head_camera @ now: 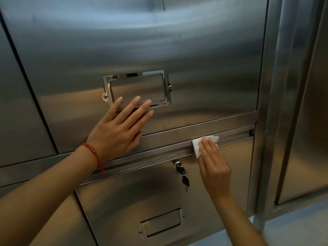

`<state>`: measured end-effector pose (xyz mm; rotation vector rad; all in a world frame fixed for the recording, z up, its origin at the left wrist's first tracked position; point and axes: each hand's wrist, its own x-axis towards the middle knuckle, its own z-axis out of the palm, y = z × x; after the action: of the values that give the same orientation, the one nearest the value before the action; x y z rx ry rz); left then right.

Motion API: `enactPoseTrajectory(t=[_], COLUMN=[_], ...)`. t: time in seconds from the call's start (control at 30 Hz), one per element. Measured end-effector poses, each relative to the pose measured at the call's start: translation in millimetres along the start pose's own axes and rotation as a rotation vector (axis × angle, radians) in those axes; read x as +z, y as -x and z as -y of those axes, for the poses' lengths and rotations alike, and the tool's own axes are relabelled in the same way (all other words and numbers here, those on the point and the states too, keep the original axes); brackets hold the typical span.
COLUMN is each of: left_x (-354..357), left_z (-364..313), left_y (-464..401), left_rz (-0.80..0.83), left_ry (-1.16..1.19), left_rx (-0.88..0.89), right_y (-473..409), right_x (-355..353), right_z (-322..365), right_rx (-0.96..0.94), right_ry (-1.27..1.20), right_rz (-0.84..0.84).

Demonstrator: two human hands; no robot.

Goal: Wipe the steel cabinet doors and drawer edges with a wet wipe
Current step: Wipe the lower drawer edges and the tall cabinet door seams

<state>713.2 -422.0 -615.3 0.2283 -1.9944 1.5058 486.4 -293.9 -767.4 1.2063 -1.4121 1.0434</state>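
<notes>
The left hand [116, 129] lies flat with straight fingers on the steel cabinet door [142, 50], just under the shiny label frame [136, 88]. The right hand [213, 166] presses the white wet wipe [197, 144] with straight fingers on the drawer [159, 192] top edge, near the keys [182, 174].

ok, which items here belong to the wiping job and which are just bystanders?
In use: wet wipe under right hand; drawer edge; cabinet door, left hand flat on it.
Bystanders: keys in the lock; label holder; bracelet.
</notes>
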Motion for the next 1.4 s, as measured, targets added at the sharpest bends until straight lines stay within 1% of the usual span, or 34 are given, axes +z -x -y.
enactPoseTrajectory(t=[0.1,0.17,0.33,0.4,0.53,0.7,0.87,1.07,1.27,1.4], left_x=[0,0,-1,-1,-2,-2,-2,-1,-1,-2], left_z=[0,0,-1,-1,0,0,0,-1,0,-1], left_y=[0,0,0,-1,-1,-1,-1,-1,-1,-1], left_rz=[0.003,0.005,0.004,0.003,0.005,0.008,0.005,0.000,-0.001,0.000], left_ry=[-0.001,0.000,0.002,0.002,0.005,-0.001,0.000,0.007,0.004,0.009], left_rx=[0.000,0.000,-0.002,-0.002,-0.001,-0.001,0.000,-0.002,0.000,-0.002], right_y=[0,-1,-2,-2,-1,-3,0,-3,-2,-4], right_x=[0,-2,-5,-5,-6,-7,-6,-4,-5,-7], right_z=[1,-6,-15,-11,-19,-29,-26,-33,-34,-42], right_rx=[-0.081,-0.101,0.031,0.018,-0.079,0.007,-0.073,0.015,-0.099,-0.041], right_ry=[-0.017,-0.004,0.051,0.044,0.043,0.077,0.042,0.070,0.082,0.100], right_rz=[0.011,0.018,0.022,0.026,0.045,0.012,0.033,-0.013,0.008,0.000])
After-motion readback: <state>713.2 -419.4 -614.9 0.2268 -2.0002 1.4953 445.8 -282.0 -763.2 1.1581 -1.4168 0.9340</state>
